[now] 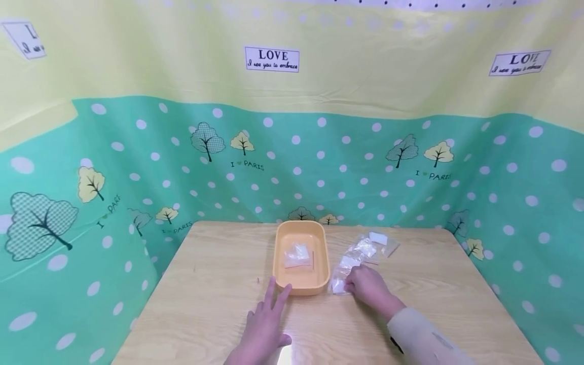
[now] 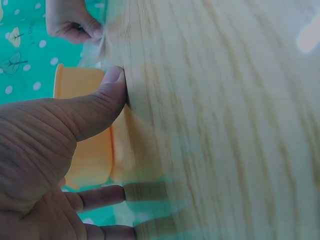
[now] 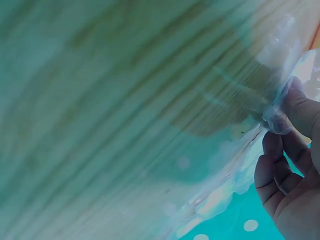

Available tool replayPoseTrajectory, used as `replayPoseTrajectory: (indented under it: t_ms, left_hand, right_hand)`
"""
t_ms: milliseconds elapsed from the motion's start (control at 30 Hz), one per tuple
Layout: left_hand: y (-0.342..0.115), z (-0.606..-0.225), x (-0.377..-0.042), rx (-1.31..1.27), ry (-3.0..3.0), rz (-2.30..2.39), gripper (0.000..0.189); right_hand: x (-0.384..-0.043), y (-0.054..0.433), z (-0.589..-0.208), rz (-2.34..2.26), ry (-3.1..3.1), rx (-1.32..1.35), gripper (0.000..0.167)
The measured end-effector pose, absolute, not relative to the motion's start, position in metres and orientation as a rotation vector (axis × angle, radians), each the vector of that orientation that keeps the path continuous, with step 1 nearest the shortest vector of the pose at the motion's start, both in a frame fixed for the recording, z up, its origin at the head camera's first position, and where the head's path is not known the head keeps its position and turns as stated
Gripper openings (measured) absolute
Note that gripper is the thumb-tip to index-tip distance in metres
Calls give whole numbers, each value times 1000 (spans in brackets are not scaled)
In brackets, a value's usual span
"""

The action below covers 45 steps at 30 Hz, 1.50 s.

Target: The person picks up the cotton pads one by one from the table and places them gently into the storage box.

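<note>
My right hand [image 1: 368,286] pinches a small clear plastic bag [image 1: 338,285] with a white label, just right of the orange tray [image 1: 301,291]. In the right wrist view, thumb and fingers grip crumpled clear plastic [image 3: 276,121]. More clear bags [image 1: 365,247] with white pieces inside lie in an overlapping row behind that hand. Inside the tray lies another clear bag [image 1: 296,257] with a red line along its edge. My left hand [image 1: 263,327] has its fingers spread, fingertips at the tray's near left corner; whether they touch it I cannot tell.
Everything stands on a light wood-grain table [image 1: 219,274]. A green and yellow printed curtain [image 1: 301,152] encloses its back and both sides. Bright glare [image 1: 285,352] shows on the tabletop beside the left hand.
</note>
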<state>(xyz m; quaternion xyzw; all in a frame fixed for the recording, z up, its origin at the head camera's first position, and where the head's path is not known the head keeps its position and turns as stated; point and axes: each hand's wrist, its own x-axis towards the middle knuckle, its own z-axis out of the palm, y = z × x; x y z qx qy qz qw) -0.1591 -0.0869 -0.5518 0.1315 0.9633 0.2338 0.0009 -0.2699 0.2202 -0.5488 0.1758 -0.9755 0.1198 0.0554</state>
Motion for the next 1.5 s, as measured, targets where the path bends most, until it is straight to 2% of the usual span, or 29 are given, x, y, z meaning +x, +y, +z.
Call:
replayPoseTrajectory:
  t_ms: [133,267,500,667,767,900,1167,1300,1500]
  left_hand:
    - [-86,-553,-157,392,3007,732,129]
    - [-87,-550,-158,391,3024,721,129]
    - [-85,-546,-162,376,3001,717,130]
    - [-87,-544,-170,351,2974,744,130]
    - [-88,-548,-170,331,2956,760,131]
    - [-86,-554,-167,326,2959,774,133]
    - [-83,-558,-157,348,2974,748,132]
    - [-82,-556,-159,366,2989,749,132]
    - [-83,-553,-164,343,2990,748,133]
  right_hand:
    - [-266,223,-546,542,-3015,450,2]
    - [-266,227,-528,763,-3052,349,9]
    - [-277,238,-470,794,-2954,418,18]
    - [-291,230,-421,842,-2826,439,25]
    - [-295,217,-406,885,-2802,428,25]
    - [-299,195,-407,964,-2843,421,25]
    - [-302,166,-438,1017,-2897,459,20]
    - [-306,159,-437,971,-2873,435,21]
    - [-315,156,-431,983,-2887,387,41]
